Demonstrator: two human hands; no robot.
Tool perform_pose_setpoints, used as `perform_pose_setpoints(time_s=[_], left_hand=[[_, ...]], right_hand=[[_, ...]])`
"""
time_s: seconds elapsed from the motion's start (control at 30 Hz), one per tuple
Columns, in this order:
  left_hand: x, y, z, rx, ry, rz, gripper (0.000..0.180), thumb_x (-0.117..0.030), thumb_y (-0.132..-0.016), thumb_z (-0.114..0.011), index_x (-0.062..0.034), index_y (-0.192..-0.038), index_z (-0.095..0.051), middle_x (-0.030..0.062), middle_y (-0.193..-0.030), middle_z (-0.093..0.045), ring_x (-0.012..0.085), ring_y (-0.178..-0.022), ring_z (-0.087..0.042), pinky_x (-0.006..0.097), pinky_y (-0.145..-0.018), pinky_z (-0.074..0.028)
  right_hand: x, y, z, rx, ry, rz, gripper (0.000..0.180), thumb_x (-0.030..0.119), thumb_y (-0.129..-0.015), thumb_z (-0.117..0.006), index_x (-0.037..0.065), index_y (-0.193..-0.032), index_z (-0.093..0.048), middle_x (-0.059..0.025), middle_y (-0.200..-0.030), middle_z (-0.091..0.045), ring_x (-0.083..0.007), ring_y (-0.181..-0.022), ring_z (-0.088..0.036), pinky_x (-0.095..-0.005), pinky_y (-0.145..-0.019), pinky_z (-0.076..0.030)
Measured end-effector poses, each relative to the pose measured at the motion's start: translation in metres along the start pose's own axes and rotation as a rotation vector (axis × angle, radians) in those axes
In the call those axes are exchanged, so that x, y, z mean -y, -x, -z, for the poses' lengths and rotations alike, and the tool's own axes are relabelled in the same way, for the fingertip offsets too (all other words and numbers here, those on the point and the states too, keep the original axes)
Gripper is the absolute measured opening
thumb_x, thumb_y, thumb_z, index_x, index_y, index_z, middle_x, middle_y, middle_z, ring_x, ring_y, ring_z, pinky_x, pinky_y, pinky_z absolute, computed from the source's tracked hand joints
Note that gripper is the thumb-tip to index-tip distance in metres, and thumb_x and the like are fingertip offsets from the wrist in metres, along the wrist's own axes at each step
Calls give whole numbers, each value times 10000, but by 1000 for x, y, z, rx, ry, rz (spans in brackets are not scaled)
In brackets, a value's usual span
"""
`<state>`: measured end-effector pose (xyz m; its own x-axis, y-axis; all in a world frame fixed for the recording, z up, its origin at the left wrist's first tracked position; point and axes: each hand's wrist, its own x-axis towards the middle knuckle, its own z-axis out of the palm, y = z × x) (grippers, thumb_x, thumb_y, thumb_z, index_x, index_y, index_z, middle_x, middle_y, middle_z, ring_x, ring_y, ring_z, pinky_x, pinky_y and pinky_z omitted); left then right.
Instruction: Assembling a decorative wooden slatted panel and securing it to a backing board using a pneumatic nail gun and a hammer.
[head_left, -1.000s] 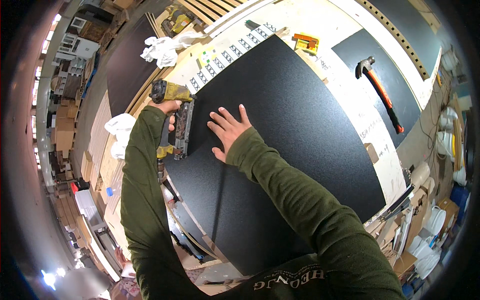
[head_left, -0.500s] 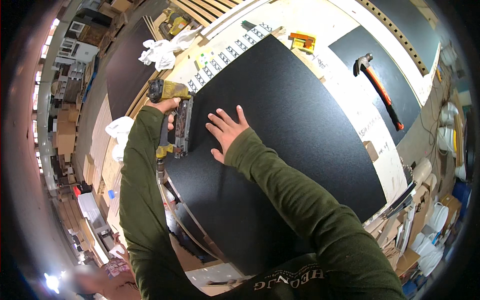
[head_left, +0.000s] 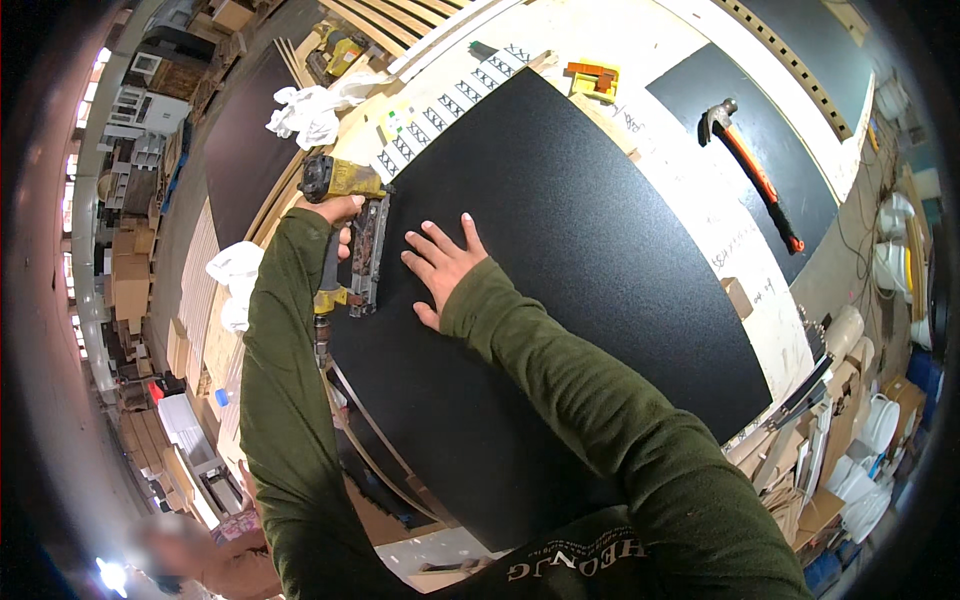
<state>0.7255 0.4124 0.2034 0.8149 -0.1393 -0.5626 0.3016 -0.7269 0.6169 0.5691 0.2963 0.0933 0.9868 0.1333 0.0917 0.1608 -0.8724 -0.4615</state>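
A large black board [head_left: 590, 230] lies flat on the work surface in front of me. My left hand [head_left: 335, 215] is wrapped round the handle of a yellow and black air nail gun [head_left: 352, 180], at the board's left edge. Its long magazine runs down beside the hand, and a hose [head_left: 355, 440] trails from its lower end toward me. Whether the nose touches the board is hard to make out. With fingers spread, my right hand [head_left: 448, 268] rests flat on the black board, just right of the nail gun.
Beyond the board's right edge lie an orange-handled claw hammer [head_left: 752, 175] and a yellow and orange tool [head_left: 594, 80]. White cloth [head_left: 310, 112] and another yellow tool [head_left: 340, 55] are at the far left. A person [head_left: 215, 555] is at the lower left.
The surroundings have shifted slightly left in the view. My right hand stays flat on the board and my left keeps its grip on the nail gun, which has barely moved.
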Motion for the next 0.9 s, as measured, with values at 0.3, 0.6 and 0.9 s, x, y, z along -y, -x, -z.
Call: perform_pose_setpoints(time_s=[0.3, 0.6, 0.9], left_hand=[[-9, 10, -7, 18, -13, -85, 430, -274, -716, -705, 69, -942, -579, 82, -711, -582, 89, -500, -503, 202, -383, -440], [-19, 1, -17, -16, 0, -106, 381, -328, -690, -717, 9, -831, -608, 42, -558, -541, 116, -412, -494, 230, -377, -426], [-20, 1, -19, -9, 9, -110, 373, -287, -687, -722, 27, -849, -601, 62, -668, -579, 111, -455, -515, 235, -390, -464]], right_hand=[[-1, 0, -2, 26, -3, 16, 647, 430, -748, -534, 91, -1284, -407, -89, -1383, -301, -243, -1321, -190, -581, -1048, -77], [-1, -1, -2, 23, -19, 20, 663, 434, -743, -538, 88, -1291, -397, -90, -1383, -304, -243, -1321, -190, -582, -1048, -66], [-3, -1, 0, 43, -26, 21, 664, 432, -748, -533, 86, -1296, -391, -96, -1390, -293, -247, -1326, -180, -581, -1049, -52]])
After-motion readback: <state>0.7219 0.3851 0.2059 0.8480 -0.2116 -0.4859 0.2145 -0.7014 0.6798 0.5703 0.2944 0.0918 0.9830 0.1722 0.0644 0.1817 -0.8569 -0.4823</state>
